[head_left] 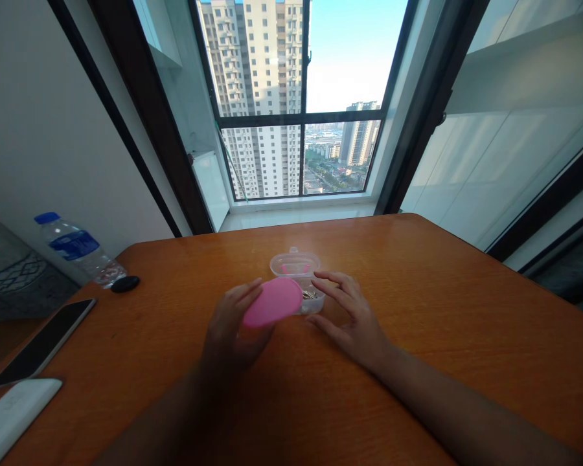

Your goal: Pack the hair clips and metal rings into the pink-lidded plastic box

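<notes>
Fingers of left hand curled on one pink lid, right hand spread wide beside one clear box.

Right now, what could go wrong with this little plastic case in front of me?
The pink disc in your left hand overlaps the clear plastic case, so a bump could tip the case and possibly scatter the small metal pieces inside. Your right hand is close beside the case and could nudge it too.
</notes>
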`<state>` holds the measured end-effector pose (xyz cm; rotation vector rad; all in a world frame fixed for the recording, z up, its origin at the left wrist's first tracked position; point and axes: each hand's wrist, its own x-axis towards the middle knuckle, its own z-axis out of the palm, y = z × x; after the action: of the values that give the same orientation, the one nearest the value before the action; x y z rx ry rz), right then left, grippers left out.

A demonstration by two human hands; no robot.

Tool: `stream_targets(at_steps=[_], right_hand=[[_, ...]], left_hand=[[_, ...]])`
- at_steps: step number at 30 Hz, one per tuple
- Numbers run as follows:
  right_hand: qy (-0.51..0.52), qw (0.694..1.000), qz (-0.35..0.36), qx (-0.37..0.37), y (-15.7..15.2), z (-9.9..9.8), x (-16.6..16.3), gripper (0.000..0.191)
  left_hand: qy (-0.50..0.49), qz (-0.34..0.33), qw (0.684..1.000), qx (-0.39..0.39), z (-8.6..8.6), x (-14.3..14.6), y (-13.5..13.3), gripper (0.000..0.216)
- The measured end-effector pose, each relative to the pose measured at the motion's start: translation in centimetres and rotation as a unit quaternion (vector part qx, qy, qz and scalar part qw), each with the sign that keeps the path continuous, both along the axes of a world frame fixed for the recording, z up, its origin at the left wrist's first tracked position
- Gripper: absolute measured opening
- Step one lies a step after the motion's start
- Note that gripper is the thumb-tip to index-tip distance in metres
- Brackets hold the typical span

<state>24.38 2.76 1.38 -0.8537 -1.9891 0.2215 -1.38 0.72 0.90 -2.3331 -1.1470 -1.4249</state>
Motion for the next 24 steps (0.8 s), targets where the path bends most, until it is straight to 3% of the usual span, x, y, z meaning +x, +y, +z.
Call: stream_targets(at_steps=[2, 5, 10, 15, 24], right_hand=[[-0.032, 0.999, 0.036, 0.018, -0.3, 0.2, 0.0, 0.062], [-0.053, 0.996, 0.064, 0.033, -0.4, 0.2, 0.1, 0.065], [-0.005, 1.0, 0.003, -0.013, 0.2, -0.2, 0.3, 0.059], [0.07, 0.99, -0.078, -0.095, 1.6, -0.8, 0.3, 0.052], [0.069, 0.982, -0.078, -0.157, 2.3, -1.2, 0.2, 0.052]], left_hand=[[0.029, -0.053, 0.998, 0.008, 0.0, 0.5, -0.7, 0.066], [0.028, -0.075, 0.997, 0.004, -0.1, 1.0, -1.2, 0.065], [-0.006, -0.025, 0.999, -0.019, -0.6, 0.9, -0.9, 0.056], [0.02, 0.021, 0.992, -0.124, -1.4, 0.8, -0.2, 0.062], [0.061, 0.022, 0.975, -0.211, -2.7, 0.6, 0.6, 0.066]])
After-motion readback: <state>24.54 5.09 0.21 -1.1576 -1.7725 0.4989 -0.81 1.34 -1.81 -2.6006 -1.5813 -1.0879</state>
